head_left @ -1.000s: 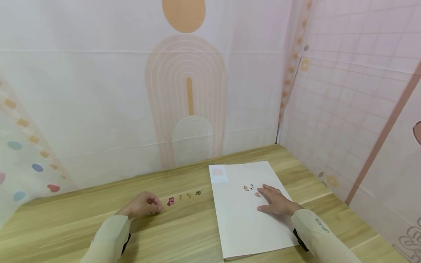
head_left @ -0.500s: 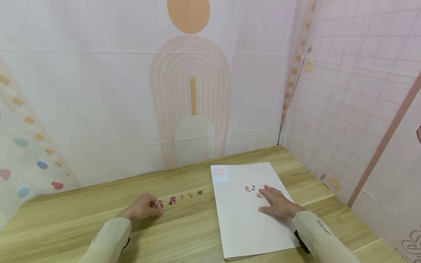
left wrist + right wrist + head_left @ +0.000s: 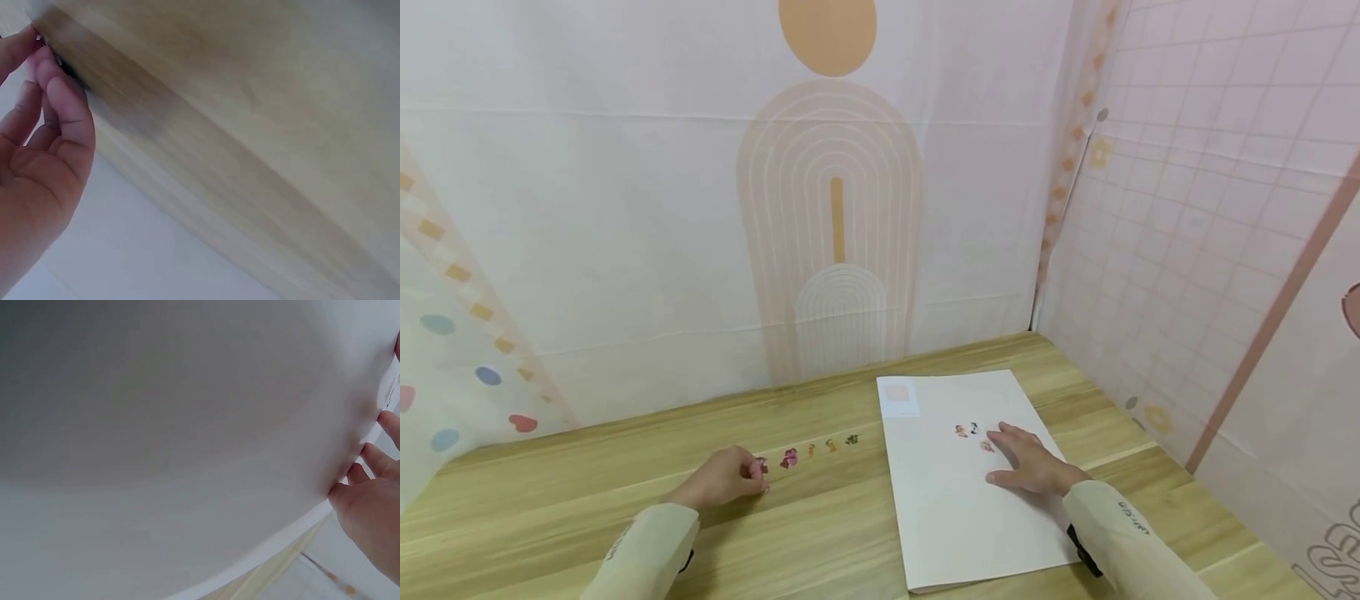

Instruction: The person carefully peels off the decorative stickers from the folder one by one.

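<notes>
My left hand [image 3: 722, 479] is over the table at the left end of a row of small stickers. Its thumb and fingertips pinch a tiny piece, mostly hidden, that looks like a sticker. Right beside the fingertips shows a dark red sticker [image 3: 763, 465]. Along the row come a pink-purple sticker [image 3: 788, 458], two orange stickers [image 3: 811, 451] and a green sticker [image 3: 852, 440]. My right hand [image 3: 1030, 460] rests with spread fingers on a large white pad [image 3: 955, 517]. Three small figure stickers [image 3: 987, 447] sit on the pad near its fingertips.
A pale label [image 3: 898, 397] marks the pad's upper left corner. The wood-grain table [image 3: 820, 533] meets a patterned cloth backdrop [image 3: 647, 250] at the back and another cloth [image 3: 1195, 250] on the right.
My left hand has shifted slightly left and back, uncovering the dark red sticker beside its fingertips. My right hand stays on the pad. The head view has swayed a little.
</notes>
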`<move>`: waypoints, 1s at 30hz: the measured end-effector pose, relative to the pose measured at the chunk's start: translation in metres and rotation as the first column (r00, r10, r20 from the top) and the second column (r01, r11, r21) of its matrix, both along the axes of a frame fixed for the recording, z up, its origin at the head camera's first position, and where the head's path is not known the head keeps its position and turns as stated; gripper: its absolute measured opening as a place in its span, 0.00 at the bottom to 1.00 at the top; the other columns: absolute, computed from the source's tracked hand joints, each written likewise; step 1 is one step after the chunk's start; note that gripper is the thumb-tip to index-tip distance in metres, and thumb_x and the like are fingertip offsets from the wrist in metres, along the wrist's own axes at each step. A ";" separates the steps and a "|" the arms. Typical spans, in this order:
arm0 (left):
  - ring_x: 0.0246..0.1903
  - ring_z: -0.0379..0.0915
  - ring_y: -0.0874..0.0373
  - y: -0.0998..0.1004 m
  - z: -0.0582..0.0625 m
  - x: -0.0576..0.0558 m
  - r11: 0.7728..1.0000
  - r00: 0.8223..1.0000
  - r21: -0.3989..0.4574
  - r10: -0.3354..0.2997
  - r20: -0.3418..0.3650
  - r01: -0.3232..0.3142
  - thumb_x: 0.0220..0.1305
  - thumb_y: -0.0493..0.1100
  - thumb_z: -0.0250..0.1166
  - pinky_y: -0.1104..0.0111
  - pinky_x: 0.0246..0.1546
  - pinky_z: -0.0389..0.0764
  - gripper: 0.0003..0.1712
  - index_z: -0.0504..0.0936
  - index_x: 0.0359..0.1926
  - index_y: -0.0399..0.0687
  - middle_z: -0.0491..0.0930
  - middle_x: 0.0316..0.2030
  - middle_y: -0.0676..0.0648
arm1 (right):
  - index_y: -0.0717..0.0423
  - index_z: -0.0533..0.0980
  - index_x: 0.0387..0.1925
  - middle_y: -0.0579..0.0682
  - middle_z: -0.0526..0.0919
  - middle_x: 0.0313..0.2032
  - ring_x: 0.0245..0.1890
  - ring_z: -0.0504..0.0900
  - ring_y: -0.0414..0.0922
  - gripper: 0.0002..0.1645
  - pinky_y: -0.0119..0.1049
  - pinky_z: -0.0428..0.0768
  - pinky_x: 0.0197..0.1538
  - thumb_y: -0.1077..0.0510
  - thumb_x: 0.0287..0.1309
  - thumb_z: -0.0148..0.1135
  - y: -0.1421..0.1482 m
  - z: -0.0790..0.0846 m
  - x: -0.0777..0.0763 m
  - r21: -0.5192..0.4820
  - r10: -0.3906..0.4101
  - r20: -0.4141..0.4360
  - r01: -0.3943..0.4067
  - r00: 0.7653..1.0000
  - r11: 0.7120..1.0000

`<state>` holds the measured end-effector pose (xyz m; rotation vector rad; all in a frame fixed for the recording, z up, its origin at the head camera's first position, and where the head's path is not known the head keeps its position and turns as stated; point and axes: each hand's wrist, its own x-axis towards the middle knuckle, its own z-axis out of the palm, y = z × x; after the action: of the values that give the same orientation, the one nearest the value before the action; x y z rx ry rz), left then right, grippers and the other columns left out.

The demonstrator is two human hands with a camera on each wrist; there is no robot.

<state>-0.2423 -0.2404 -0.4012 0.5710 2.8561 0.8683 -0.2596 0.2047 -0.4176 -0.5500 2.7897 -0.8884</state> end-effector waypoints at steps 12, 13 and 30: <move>0.15 0.57 0.67 0.003 0.005 0.004 1.000 1.000 0.008 -0.006 -0.007 0.006 0.50 0.34 0.63 0.74 0.19 0.63 0.12 0.73 0.14 0.41 0.66 0.13 0.57 | 0.64 0.59 0.60 0.67 0.50 0.63 0.62 0.45 0.64 0.42 0.60 0.46 0.58 0.48 0.48 0.63 0.000 0.000 0.000 0.008 0.002 -0.001 -0.002 1.000 1.000; 0.15 0.57 0.67 0.003 0.004 0.004 1.000 1.000 0.015 -0.002 -0.003 0.002 0.51 0.34 0.63 0.74 0.19 0.62 0.13 0.73 0.14 0.41 0.66 0.13 0.57 | 0.64 0.59 0.60 0.66 0.50 0.63 0.62 0.45 0.64 0.42 0.60 0.46 0.58 0.48 0.48 0.63 0.000 0.000 0.000 0.010 0.002 -0.003 -0.002 1.000 1.000; 0.17 0.60 0.67 -0.003 -0.001 0.012 0.994 0.999 0.103 0.019 0.037 -0.023 0.53 0.38 0.63 0.75 0.17 0.65 0.09 0.78 0.21 0.38 0.74 0.19 0.51 | 0.64 0.59 0.60 0.67 0.50 0.63 0.61 0.45 0.65 0.42 0.61 0.47 0.57 0.48 0.49 0.63 0.000 0.002 0.000 0.009 0.006 -0.001 -0.006 1.000 1.000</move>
<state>-0.2303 -0.2438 -0.4024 0.5310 2.8036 1.0235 -0.2591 0.2042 -0.4155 -0.5574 2.7898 -0.8734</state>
